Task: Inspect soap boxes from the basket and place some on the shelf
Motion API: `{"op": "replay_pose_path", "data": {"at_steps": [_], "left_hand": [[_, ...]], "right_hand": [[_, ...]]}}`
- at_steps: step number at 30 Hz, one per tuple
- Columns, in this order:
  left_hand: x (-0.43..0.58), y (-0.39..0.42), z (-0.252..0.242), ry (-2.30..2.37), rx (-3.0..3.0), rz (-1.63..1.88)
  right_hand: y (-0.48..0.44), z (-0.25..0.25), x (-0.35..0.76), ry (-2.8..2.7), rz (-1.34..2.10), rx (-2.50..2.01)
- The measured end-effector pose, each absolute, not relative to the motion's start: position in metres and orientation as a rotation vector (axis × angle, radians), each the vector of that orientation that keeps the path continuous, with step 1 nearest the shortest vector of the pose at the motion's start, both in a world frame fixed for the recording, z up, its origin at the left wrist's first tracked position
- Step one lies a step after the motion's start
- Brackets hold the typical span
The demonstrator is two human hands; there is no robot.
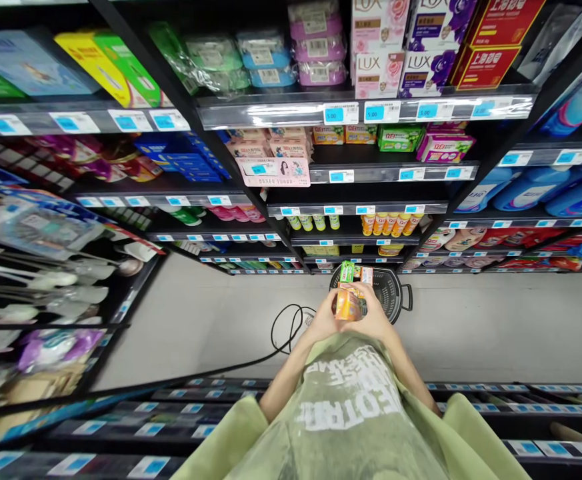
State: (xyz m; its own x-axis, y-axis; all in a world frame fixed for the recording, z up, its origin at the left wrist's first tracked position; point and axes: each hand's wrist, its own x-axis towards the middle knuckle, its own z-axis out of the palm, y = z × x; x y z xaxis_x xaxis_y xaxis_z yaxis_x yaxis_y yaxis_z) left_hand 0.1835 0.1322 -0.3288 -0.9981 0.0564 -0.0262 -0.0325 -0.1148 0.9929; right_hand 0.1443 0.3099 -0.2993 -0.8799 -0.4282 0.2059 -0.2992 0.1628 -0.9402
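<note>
Close in front of my body, an orange soap pack [347, 306] is held between both hands. My left hand [325, 318] grips its left side, and my right hand [373, 319] curls round from the right. Below and beyond them, a black shopping basket [393, 293] stands on the floor, partly covered by my hands. A green soap pack [347, 271] and a pale pack [367, 275] show inside it.
Shelves ahead carry LUX soap boxes [379, 75], green soap packs [401, 137] and orange bottles [389, 224]. Blue detergent bottles [535, 190] stand at right, hanging utensils [45, 293] at left. A black cable [251, 363] crosses the grey floor [211, 313]. Another shelf lies behind me.
</note>
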Motion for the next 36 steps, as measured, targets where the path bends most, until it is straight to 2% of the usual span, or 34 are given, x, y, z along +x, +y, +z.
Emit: {"op": "replay_pose_path", "data": {"at_steps": [5, 9, 16, 26, 36], "left_hand": [[0.188, 0.125, -0.336, 1.811, -0.084, 2.619], [0.186, 0.117, -0.336, 1.735, -0.059, 2.676], [0.186, 0.109, -0.334, 1.742, -0.034, 2.682], [0.194, 0.103, -0.323, 1.895, -0.198, 2.463], [0.198, 0.100, -0.326, 1.904, -0.155, 2.497]], "right_hand": [[0.325, -0.305, 0.139, 2.171, -1.779, -0.757], [0.328, -0.313, 0.141, 2.010, -1.993, -0.626], [0.328, -0.320, 0.140, 1.838, -2.235, -0.447], [0.323, -0.314, 0.145, 1.893, -2.185, -0.436], [0.324, -0.314, 0.147, 1.925, -2.146, -0.472]]}}
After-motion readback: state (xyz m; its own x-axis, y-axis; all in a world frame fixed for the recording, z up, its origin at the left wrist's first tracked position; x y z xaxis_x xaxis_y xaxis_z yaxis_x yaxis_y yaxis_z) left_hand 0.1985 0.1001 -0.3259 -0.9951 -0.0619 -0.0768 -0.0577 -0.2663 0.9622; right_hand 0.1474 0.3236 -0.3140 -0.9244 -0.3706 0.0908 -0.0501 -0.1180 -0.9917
